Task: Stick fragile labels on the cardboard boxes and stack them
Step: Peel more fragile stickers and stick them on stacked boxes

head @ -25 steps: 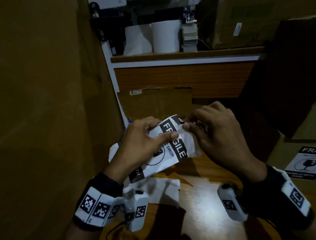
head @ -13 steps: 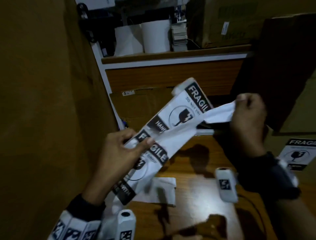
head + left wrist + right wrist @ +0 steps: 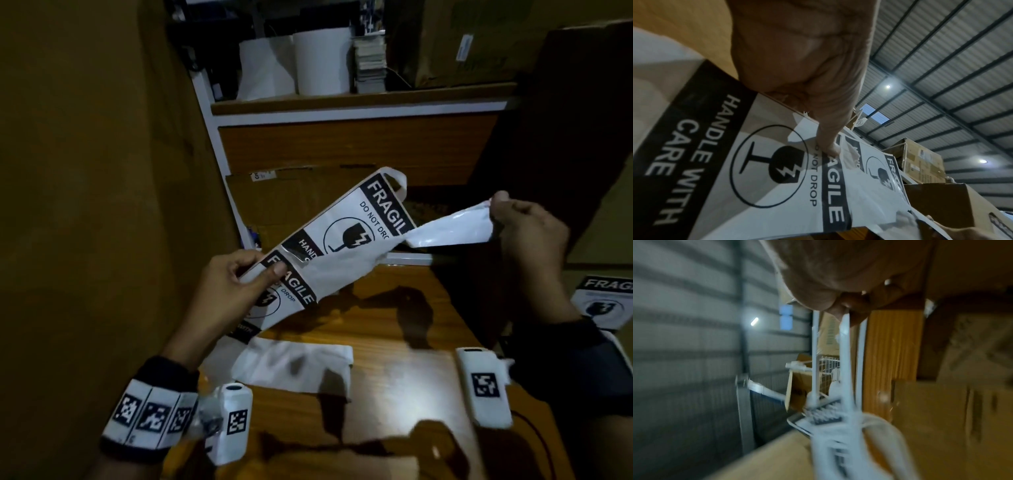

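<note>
- Left hand pinches a strip of fragile labels, held in the air above a wooden table.
- Right hand pinches the white backing paper, peeled sideways off the strip.
- A labelled cardboard box sits at the right edge.

Glossy paper label strip, shiny backing sheet, perhaps varnished wood table

surface: glossy wooden table | on it: white backing sheet, lying flat near the left edge | far edge: cardboard box just behind
</note>
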Tool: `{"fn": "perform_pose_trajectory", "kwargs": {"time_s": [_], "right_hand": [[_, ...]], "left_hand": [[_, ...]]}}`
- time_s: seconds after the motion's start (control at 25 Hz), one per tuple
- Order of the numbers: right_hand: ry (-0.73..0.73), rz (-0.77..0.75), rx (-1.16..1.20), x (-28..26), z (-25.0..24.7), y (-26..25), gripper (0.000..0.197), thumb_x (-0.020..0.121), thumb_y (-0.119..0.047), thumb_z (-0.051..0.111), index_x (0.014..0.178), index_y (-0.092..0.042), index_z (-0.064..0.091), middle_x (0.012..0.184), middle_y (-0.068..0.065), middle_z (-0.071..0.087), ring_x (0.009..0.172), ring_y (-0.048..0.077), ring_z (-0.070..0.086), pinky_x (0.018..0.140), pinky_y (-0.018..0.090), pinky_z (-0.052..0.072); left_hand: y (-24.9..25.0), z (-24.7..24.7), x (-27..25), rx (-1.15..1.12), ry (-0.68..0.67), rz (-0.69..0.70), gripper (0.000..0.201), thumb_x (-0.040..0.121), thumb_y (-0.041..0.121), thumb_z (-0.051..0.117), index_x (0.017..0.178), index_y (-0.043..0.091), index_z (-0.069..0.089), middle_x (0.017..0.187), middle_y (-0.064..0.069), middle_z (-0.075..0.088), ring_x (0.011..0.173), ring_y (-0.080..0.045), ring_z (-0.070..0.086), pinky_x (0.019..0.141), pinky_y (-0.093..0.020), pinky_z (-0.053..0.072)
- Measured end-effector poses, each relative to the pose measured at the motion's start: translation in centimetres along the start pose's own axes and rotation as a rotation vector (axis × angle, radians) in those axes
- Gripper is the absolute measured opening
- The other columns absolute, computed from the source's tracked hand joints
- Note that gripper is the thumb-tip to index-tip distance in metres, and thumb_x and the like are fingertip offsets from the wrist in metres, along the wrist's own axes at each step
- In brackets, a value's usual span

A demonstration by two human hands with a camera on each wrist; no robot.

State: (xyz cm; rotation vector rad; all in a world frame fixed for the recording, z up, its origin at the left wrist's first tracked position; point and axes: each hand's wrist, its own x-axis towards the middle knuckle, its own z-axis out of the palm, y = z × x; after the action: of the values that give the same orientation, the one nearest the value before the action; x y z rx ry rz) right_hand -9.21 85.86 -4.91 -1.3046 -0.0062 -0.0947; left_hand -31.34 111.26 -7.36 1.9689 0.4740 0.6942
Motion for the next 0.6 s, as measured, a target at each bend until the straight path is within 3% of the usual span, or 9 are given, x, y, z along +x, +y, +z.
{"fn": "perform_pose_trajectory", "kwargs": {"time_s": [0.04, 0.12, 0.16, 0.24, 0.32, 0.36, 0.44, 0.52, 0.6], "right_hand": [[-0.076, 0.159, 0.067, -0.2, -0.2, -0.2, 0.014, 0.101, -0.029, 0.065, 0.099, -0.016, 0.071, 0.084, -0.002, 0.067, 0.063, 0.003, 0.064, 0.050, 0.017, 0.051], [-0.223, 0.409, 0.267, 0.0, -1.0, -0.8, 0.015, 0.103, -0.029, 0.059, 0.097, -0.017, 0.064, 0.076, -0.004, 0.058, 0.049, 0.002, 0.054, 0.042, 0.013, 0.042], [-0.256, 0.469, 0.360, 0.1, -1.4, -1.0, 0.013, 0.104, -0.026, 0.056, 0.098, -0.016, 0.061, 0.078, -0.004, 0.055, 0.050, 0.000, 0.051, 0.043, 0.009, 0.038], [-0.298, 0.485, 0.466, -0.3, -2.0, -1.6, 0.013, 0.100, -0.023, 0.058, 0.109, -0.014, 0.061, 0.089, -0.001, 0.063, 0.064, 0.002, 0.062, 0.054, 0.008, 0.045], [-0.312, 0.410, 0.577, -1.1, -2.1, -2.0, 0.020, 0.099, -0.024, 0.056, 0.107, -0.011, 0.067, 0.101, 0.006, 0.073, 0.084, 0.012, 0.073, 0.079, 0.015, 0.055], [-0.314, 0.381, 0.672, -1.1, -2.4, -1.9, 0.026, 0.101, -0.028, 0.052, 0.104, -0.008, 0.069, 0.105, 0.012, 0.075, 0.095, 0.020, 0.075, 0.092, 0.025, 0.057], [-0.314, 0.311, 0.722, -0.9, -2.6, -1.5, 0.047, 0.106, -0.042, 0.045, 0.119, -0.002, 0.066, 0.117, 0.021, 0.073, 0.110, 0.028, 0.073, 0.098, 0.034, 0.057], [-0.233, 0.028, 0.331, -0.2, -2.8, -0.8, 0.050, 0.108, -0.048, 0.043, 0.127, -0.007, 0.064, 0.124, 0.019, 0.071, 0.105, 0.013, 0.074, 0.086, 0.020, 0.058], [-0.101, -0.391, -0.268, -0.5, -2.7, 0.9, 0.031, 0.105, -0.040, 0.056, 0.115, -0.014, 0.070, 0.124, 0.009, 0.068, 0.098, 0.000, 0.067, 0.077, 0.009, 0.051]], "left_hand": [[-0.4, -0.1, 0.3, 0.019, 0.016, 0.000, 0.011, 0.092, 0.026, 0.074, 0.092, 0.015, 0.077, 0.085, 0.006, 0.077, 0.074, -0.005, 0.073, 0.058, -0.015, 0.052], [-1.2, -0.6, 0.9, 0.052, 0.073, -0.015, 0.010, 0.094, 0.026, 0.073, 0.091, 0.018, 0.077, 0.082, 0.006, 0.076, 0.073, -0.003, 0.072, 0.056, -0.013, 0.050], [-1.5, -0.8, 1.2, 0.063, 0.091, -0.029, 0.010, 0.095, 0.027, 0.072, 0.090, 0.020, 0.077, 0.082, 0.007, 0.077, 0.074, -0.003, 0.071, 0.057, -0.013, 0.050], [-1.9, -0.9, 1.4, 0.081, 0.065, -0.057, 0.011, 0.097, 0.028, 0.069, 0.091, 0.023, 0.076, 0.083, 0.012, 0.077, 0.075, -0.002, 0.071, 0.059, -0.014, 0.050], [-2.0, -0.5, 1.5, 0.100, 0.014, -0.081, 0.014, 0.099, 0.029, 0.064, 0.092, 0.023, 0.074, 0.082, 0.017, 0.076, 0.072, 0.000, 0.071, 0.056, -0.011, 0.049], [-2.1, -0.3, 1.6, 0.106, 0.011, -0.092, 0.015, 0.100, 0.029, 0.063, 0.091, 0.023, 0.074, 0.080, 0.018, 0.076, 0.070, 0.000, 0.071, 0.055, -0.011, 0.049], [-2.5, -0.3, 1.9, 0.116, 0.038, -0.115, 0.016, 0.100, 0.028, 0.064, 0.090, 0.021, 0.073, 0.078, 0.015, 0.077, 0.069, -0.003, 0.072, 0.058, -0.019, 0.052], [-2.8, -0.9, 2.1, 0.099, 0.064, -0.148, 0.017, 0.100, 0.028, 0.065, 0.091, 0.017, 0.074, 0.079, 0.007, 0.078, 0.070, -0.008, 0.074, 0.064, -0.028, 0.054], [-2.8, -1.1, 2.2, 0.053, 0.062, -0.178, 0.022, 0.100, 0.029, 0.065, 0.097, 0.009, 0.075, 0.084, 0.000, 0.079, 0.076, -0.016, 0.076, 0.066, -0.029, 0.058]]}}
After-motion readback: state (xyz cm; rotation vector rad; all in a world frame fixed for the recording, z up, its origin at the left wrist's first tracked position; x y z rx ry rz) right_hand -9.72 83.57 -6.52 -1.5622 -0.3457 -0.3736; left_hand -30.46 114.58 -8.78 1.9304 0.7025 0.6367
